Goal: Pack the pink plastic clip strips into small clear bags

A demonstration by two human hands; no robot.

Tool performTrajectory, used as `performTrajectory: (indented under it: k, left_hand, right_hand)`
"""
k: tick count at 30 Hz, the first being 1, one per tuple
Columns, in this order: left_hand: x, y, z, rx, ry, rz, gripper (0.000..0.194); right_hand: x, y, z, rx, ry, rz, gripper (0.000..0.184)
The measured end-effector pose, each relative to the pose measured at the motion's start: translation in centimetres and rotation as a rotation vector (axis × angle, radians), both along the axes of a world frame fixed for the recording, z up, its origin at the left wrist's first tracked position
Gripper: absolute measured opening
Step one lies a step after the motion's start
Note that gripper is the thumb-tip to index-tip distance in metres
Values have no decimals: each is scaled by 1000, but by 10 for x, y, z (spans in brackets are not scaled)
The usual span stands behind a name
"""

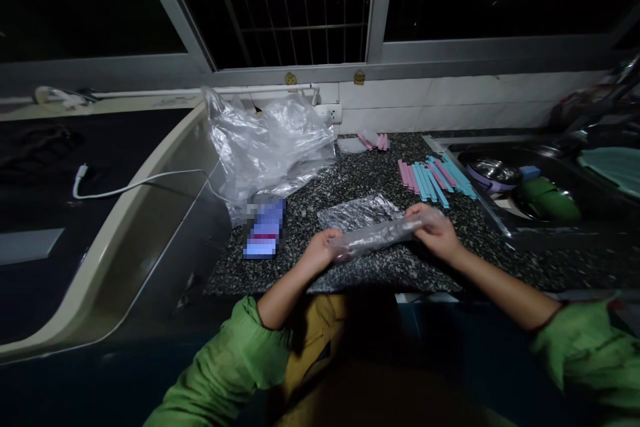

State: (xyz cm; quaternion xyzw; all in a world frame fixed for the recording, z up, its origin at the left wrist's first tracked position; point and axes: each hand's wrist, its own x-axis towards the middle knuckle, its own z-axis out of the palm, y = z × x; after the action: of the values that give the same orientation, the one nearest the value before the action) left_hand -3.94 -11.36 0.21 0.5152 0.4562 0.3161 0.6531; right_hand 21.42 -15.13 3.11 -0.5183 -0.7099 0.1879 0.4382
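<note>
A clear plastic bag (377, 237), folded into a long strip, stretches between my two hands above the counter's front part. My left hand (320, 250) pinches its left end, and my right hand (436, 232) grips the right end, with the fingers closed. Just behind it, another clear plastic sheet or bag (350, 212) lies flat on the speckled counter. Farther back right rest several pink and light-blue flat strips (434, 179), seemingly sealing clips, in a loose row. Whether the held bag contains anything, I cannot tell.
A large crumpled clear bag (270, 140) sits at the back left, with a blurred phone-like object (265, 229) before it. A few pink strips (375, 141) lie by the wall. On the right is a sink (507, 230) holding bowls. A white cable (145, 181) crosses at left.
</note>
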Motion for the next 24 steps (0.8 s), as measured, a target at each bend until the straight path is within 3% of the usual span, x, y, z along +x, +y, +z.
performTrajectory:
  k: [9,15,18,20,22,24]
  left_hand:
    - [-7,-9,1,56,-115,23,64]
    - [-6,-11,-9,20,-142,60,86]
    - [-11,-16,-10,34,-127,45,92]
    - [-18,-23,-5,89,-57,27,86]
    - [-26,-29,4,251,135,21,74]
    - [-29,-32,18,551,433,74,62]
  right_hand:
    - [-8,55,-16,-273,-174,-244,37]
    - [-20,62,-11,-417,-442,-413,29]
    - [-18,61,-6,-353,-520,-424,22]
    - [-13,60,-4,-252,-517,-446,25]
    - [-7,61,-3,-118,-510,-452,31]
    - [-6,64,-4,20,-526,-383,31]
